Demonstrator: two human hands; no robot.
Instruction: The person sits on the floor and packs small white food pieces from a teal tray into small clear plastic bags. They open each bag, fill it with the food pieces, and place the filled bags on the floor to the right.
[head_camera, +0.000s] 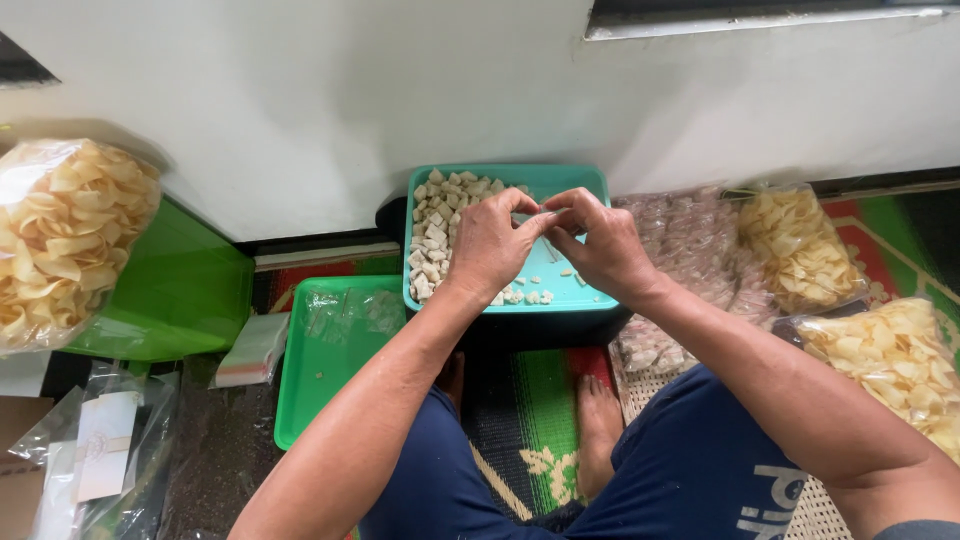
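Note:
My left hand (487, 245) and my right hand (602, 243) meet fingertip to fingertip over a teal tray (580, 184). Together they pinch something small and thin, perhaps clear plastic; I cannot tell exactly what it is. Pale, square snack pieces (440, 225) fill the tray's left side, and a few loose ones lie near its front edge. My forearms reach in from below, over my knees in dark blue shorts.
A green tray (300, 400) with clear plastic bags lies at front left. Large bags of yellow chips stand at far left (65, 240) and at right (800, 245), (900, 360). Small filled packets (690, 250) lie right of the teal tray. A white wall rises behind.

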